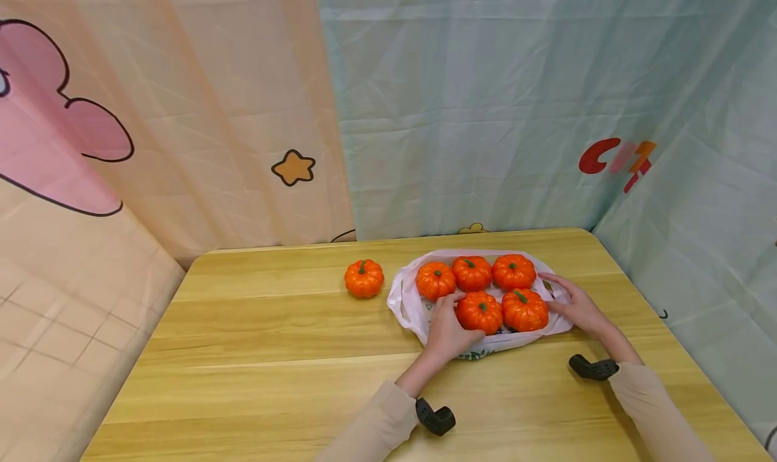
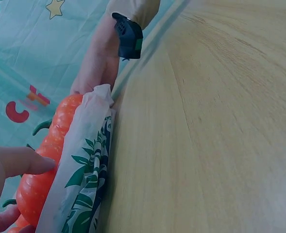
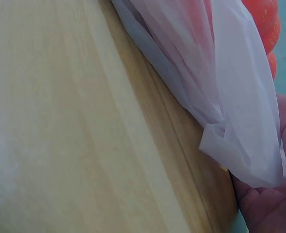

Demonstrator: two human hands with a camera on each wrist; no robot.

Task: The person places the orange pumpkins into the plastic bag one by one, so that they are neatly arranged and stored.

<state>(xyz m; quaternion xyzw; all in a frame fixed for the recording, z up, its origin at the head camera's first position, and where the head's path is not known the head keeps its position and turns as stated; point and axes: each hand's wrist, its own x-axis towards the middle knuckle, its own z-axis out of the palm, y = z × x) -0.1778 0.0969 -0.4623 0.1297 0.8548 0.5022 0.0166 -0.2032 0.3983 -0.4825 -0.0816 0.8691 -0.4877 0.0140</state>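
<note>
A crumpled white plastic bag [image 1: 405, 300] with green leaf print lies rolled open on the table, several small orange pumpkins [image 1: 471, 273] with green stems sitting in it. My left hand [image 1: 448, 330] grips the front-left pumpkin [image 1: 479, 313], thumb on its near side and fingers round its far left. Close up in the left wrist view, a thumb presses that pumpkin just above the bag's printed side [image 2: 82, 187]. At the bag's right end, my right hand [image 1: 579, 308] rests with thumb and fingers spread over the rim, beside the front-right pumpkin [image 1: 525, 310]. Bag folds [image 3: 249, 145] partly cover its palm.
One more pumpkin [image 1: 364, 278] stands alone on the wooden table [image 1: 261, 354], left of the bag. Printed cloth curtains [image 1: 461, 111] hang behind the table and along both sides. Black wrist devices [image 1: 436, 418] stick out from both sleeves.
</note>
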